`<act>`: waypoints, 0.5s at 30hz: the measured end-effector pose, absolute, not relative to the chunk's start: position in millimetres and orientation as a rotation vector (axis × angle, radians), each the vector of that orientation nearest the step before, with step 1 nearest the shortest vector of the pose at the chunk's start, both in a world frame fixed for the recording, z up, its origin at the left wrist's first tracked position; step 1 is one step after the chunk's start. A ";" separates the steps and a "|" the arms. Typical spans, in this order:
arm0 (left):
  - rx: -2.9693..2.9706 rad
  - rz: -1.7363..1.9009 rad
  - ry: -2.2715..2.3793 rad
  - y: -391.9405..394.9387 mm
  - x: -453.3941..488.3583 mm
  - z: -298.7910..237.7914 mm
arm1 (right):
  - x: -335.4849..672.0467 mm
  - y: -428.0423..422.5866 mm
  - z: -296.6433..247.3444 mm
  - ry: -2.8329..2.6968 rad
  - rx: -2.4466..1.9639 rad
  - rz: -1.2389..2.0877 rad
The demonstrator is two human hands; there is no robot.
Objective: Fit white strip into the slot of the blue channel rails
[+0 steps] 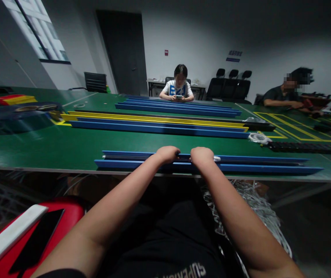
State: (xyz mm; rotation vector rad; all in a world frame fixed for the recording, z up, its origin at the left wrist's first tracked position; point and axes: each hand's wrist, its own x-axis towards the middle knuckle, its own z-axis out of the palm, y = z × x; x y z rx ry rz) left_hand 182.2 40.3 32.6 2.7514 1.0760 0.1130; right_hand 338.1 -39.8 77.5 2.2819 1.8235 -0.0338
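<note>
At the near edge of the green counter (52, 152): long blue channel (136, 165) lying lengthwise, both hands on its middle. Left hand (168, 155) and right hand (202, 156) close together, knuckles up, fingers curled narrow over the channel; grip hidden, can't tell if they pinch the dark strip inside or just press. Small white piece (217, 158) just beside right hand. Step in hand, my read: handling something inside the channel. Next move probably calls for even pressure, channel kept from sliding. Farther back on the counter: yellow rail (153, 120) beside a blue rail (124, 126), then more blue rails (179, 109); white coil (259, 138) right, blurred dark reel (17, 117) left. Room: dim, grey walls, dark door (124, 54), window (38, 31) upper left, black chairs (229, 90). Seated person (178, 88) opposite, another person (281, 96) far right. Red seat (75, 208) lower left, white strands (255, 208) heaped below counter
</note>
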 end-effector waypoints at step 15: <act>2.702 0.085 1.196 52.1 59.1 39.4 | 388.0 -42.9 123.0 2.065 2.032 -0.308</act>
